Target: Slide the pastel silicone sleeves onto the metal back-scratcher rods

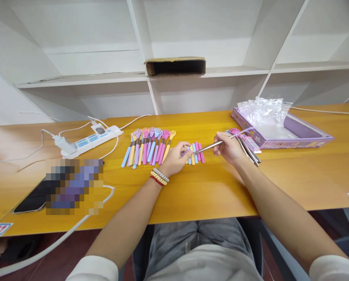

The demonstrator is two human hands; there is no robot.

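Observation:
A back scratcher [208, 147] with a bare metal rod and a purple claw head slants between my hands. My left hand [174, 159] is closed around its lower end, where a bit of purple handle shows. Farther up the rod, my right hand [227, 149] pinches it below the head. Under and beside my left fingers lie several loose handles [198, 153] in pink, blue and yellow. To the left rests a row of back scratchers [152, 146] with coloured handles and claw heads. Partly behind my right hand are metal rods [248, 152] with pink heads.
A purple box tray [301, 142] holding clear plastic bags [264, 111] stands at the right. At the left are a white power strip [92, 138] with cables and a dark phone [31, 197], partly blurred out. A cardboard box [176, 67] sits on the shelf behind.

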